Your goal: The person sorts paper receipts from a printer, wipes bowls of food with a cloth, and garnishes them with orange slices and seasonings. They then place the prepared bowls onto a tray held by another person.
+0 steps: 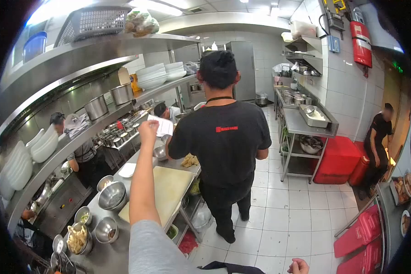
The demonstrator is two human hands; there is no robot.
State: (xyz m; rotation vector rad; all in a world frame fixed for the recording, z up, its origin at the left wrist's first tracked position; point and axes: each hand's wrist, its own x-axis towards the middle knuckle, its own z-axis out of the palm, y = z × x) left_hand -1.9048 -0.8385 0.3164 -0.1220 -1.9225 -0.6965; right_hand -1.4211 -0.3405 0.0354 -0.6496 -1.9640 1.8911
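While the left hand (148,132) holds a white paper slip (162,126) by pinching near its edge, the arm reaches forward over the desk (110,258). The right hand (299,266) is low at the bottom border, with the fingers curled; I cannot tell if it holds something. The slip is raised near the left shoulder of a co-worker in black (226,150), but I cannot tell if they touch.

To handle the slip well, I would keep the pinch light and at the margin, so the writing side is not covered, and keep the sleeve above the food.

Below the arm lies a pale cutting board (165,192). To its left, a wide steel bowl (112,194) looks bare inside. Nearer, one steel bowl (103,223) has a small dark heap at its bottom, a smaller bowl (80,213) has green pieces, and a deep pot (85,249) is heaped with pale yellow pieces.

Farther away, on the right side, a shallow tray (317,123) holds something white, with a small metal vessel in it. On the shelf below, a large bowl (311,149) carries dark contents, too small to identify.
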